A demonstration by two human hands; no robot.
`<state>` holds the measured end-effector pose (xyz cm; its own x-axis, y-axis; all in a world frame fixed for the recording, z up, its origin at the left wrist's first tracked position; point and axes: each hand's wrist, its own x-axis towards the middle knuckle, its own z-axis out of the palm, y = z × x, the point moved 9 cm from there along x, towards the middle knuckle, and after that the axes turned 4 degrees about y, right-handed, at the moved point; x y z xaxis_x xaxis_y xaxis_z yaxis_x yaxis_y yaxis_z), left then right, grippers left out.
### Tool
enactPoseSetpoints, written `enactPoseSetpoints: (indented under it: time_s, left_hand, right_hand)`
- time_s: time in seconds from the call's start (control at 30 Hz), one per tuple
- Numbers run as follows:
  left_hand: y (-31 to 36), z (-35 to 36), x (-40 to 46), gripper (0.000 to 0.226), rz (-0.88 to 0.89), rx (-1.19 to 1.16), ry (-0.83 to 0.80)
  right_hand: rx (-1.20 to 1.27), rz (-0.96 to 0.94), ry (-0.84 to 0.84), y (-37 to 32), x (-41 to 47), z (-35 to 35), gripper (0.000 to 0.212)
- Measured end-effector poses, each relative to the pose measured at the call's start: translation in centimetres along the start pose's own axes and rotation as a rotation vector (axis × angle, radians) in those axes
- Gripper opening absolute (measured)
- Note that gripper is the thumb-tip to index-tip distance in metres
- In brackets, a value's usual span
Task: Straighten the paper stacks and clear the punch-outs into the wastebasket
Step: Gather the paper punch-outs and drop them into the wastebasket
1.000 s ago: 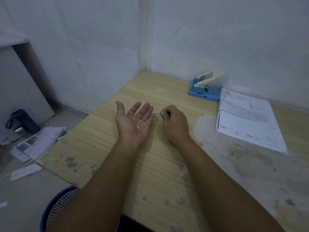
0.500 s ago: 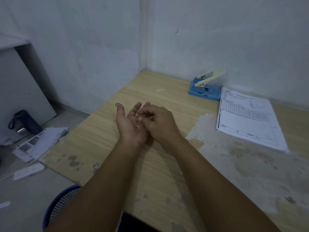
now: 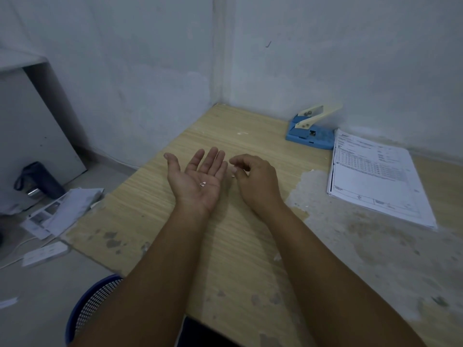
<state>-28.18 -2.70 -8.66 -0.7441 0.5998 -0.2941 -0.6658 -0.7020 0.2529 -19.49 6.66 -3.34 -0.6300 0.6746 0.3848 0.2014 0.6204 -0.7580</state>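
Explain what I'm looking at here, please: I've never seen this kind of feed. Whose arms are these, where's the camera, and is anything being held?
There is no machine. The single picture comes from a camera worn on a person's head, looking forward and down at their own bare arms. The left hand lies palm up over the wooden desk, with two tiny pale punch-outs resting in the palm. The right hand is beside it, palm down, fingers curled loosely; a small pale bit shows just under its fingertips, but whether it is pinched I cannot tell. Further back sit a blue hole punch by the wall and a printed paper stack. The blue mesh wastebasket stands on the floor at the desk's near left.
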Motion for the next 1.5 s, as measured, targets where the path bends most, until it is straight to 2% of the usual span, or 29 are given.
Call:
enactPoseSetpoints:
  time_s: [0.13, 0.3, 0.5, 0.73, 0.87, 0.93, 1.03, 1.2, 1.5]
  left_hand:
    - [0.5, -0.2, 0.4, 0.081, 0.032, -0.003, 0.006]
    - [0.2, -0.1, 0.5, 0.081, 0.030, 0.043, -0.002]
    - [0.1, -0.1, 0.5, 0.081, 0.029, 0.055, -0.005]
    - [0.0, -0.1, 0.6, 0.081, 0.031, 0.076, -0.006]
    - [0.0, -0.1, 0.6, 0.082, 0.033, 0.075, -0.002]
    - [-0.1, -0.1, 0.6, 0.082, 0.035, 0.076, -0.003]
    - [-0.2, 0.0, 0.5, 0.083, 0.026, 0.072, -0.004]
    - [-0.9, 0.5, -0.1, 0.088, -0.011, 0.061, -0.016]
    - [-1.0, 0.5, -0.7, 0.086, -0.046, 0.112, -0.003]
  right_hand:
    - [-0.182, 0.096, 0.018, 2.7, 0.4, -0.1, 0.021]
    - [-0.352, 0.054, -0.104, 2.0, 0.4, 0.9, 0.016]
    - [-0.410, 0.036, -0.125, 1.6, 0.7, 1.2, 0.022]
    - [-0.429, 0.099, -0.198, 1.8, 0.9, 1.6, 0.013]
    - [-0.480, 0.071, -0.231, 1.6, 0.6, 2.0, 0.017]
    - [-0.451, 0.073, -0.207, 1.6, 0.3, 1.9, 0.019]
    - [-0.285, 0.086, -0.130, 1.1, 0.0, 1.3, 0.020]
    - [-0.092, -0.036, -0.126, -2.0, -0.4, 1.9, 0.013]
    - [-0.055, -0.155, -0.164, -5.0, -0.6, 2.4, 0.015]
